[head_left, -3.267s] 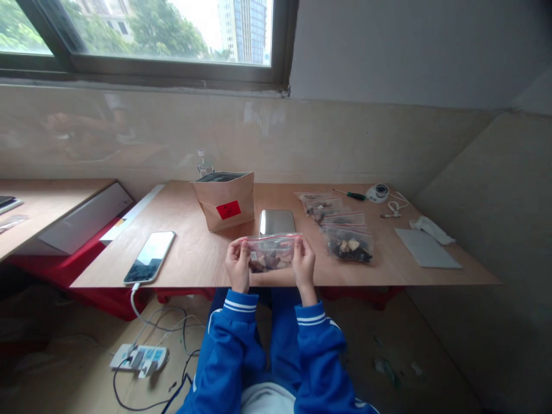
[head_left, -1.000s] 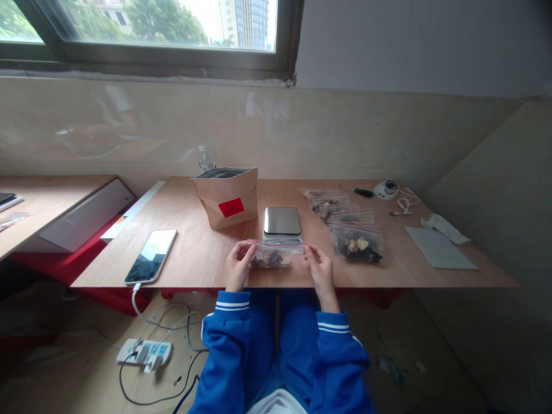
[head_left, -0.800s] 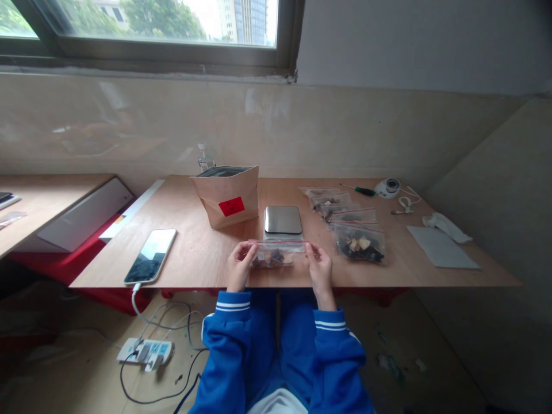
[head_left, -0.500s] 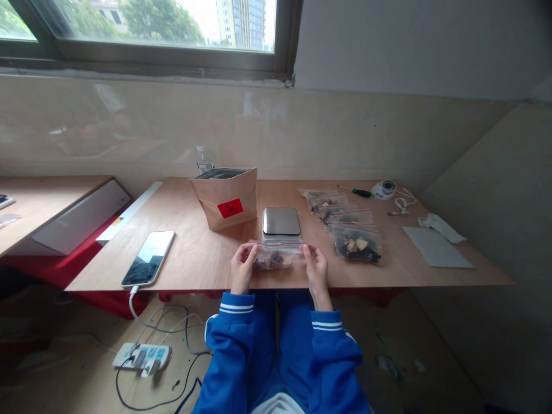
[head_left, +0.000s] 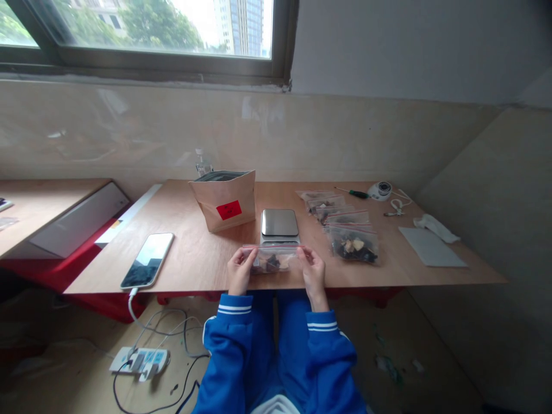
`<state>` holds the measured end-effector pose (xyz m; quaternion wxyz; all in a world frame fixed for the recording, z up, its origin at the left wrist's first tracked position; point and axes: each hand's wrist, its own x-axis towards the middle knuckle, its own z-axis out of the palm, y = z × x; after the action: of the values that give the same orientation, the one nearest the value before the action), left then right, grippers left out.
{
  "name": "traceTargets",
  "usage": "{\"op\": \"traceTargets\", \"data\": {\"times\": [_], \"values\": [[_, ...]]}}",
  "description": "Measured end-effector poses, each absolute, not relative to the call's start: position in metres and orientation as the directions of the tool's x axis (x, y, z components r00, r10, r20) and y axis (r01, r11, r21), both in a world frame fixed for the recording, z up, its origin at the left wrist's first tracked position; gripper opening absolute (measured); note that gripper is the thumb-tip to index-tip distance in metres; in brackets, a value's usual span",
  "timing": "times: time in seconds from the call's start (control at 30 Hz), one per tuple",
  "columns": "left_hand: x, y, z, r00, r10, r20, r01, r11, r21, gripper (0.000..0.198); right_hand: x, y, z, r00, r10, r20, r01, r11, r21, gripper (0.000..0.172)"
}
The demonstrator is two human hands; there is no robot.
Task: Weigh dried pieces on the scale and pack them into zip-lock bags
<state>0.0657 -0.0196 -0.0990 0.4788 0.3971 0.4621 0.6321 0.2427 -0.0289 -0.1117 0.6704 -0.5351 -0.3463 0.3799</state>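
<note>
A clear zip-lock bag (head_left: 272,263) with dark and pale dried pieces inside is stretched between my two hands near the table's front edge. My left hand (head_left: 241,269) pinches its top left corner, and my right hand (head_left: 312,272) pinches the top right corner by the red zip line. Just behind the bag lies a small digital scale (head_left: 280,223) with a bare steel plate; its front part is partly covered by the bag. To the right, several filled zip-lock bags (head_left: 354,244) lie in an overlapping row.
An open kraft paper pouch (head_left: 224,201) with a red label stands left of the scale, a plastic bottle (head_left: 203,163) behind it. A phone (head_left: 148,260) on a cable lies left. At right are a screwdriver (head_left: 357,194), a white camera (head_left: 380,191) and a white sheet (head_left: 431,247).
The zip-lock bag has shifted slightly toward me and left, its top edge now straighter between my hands. Both hands keep hold of its corners.
</note>
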Motion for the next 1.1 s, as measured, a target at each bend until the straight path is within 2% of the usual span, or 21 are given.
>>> {"op": "traceTargets", "data": {"times": [0.17,0.37,0.57,0.8,0.87,0.97,1.03,1.1], "values": [[0.068,-0.021,-0.097,-0.252,0.967,0.044,-0.233,-0.105,0.967,0.030,0.235,-0.028,-0.106,0.390,0.917,0.085,-0.123,0.144,-0.982,0.039],[0.069,-0.021,-0.100,-0.208,0.976,0.063,-0.189,-0.103,0.977,0.031,0.234,-0.030,-0.102,0.249,0.963,0.100,-0.091,0.126,-0.988,0.036],[0.077,-0.019,-0.106,-0.288,0.953,0.093,-0.182,-0.150,0.972,0.030,0.236,-0.030,-0.106,0.327,0.939,0.102,-0.076,0.134,-0.988,0.034],[0.080,-0.017,-0.105,-0.286,0.947,0.145,-0.177,-0.200,0.964,0.027,0.235,-0.030,-0.107,0.374,0.920,0.117,-0.101,0.166,-0.981,0.029],[0.080,-0.018,-0.104,-0.276,0.951,0.140,-0.192,-0.198,0.961,0.028,0.238,-0.030,-0.104,0.341,0.926,0.161,-0.028,0.181,-0.983,0.028],[0.083,-0.019,-0.098,-0.235,0.961,0.148,-0.168,-0.190,0.967,0.026,0.245,-0.031,-0.088,0.334,0.872,0.359,0.260,0.281,-0.924,0.028],[0.085,-0.020,-0.092,-0.209,0.965,0.159,-0.150,-0.193,0.970,0.025,0.250,-0.032,-0.070,0.246,0.822,0.514,0.504,0.345,-0.792,0.029],[0.087,-0.019,-0.087,-0.182,0.969,0.168,-0.153,-0.197,0.968,0.026,0.252,-0.031,-0.048,0.050,0.823,0.566,0.669,0.393,-0.631,0.032]]}}
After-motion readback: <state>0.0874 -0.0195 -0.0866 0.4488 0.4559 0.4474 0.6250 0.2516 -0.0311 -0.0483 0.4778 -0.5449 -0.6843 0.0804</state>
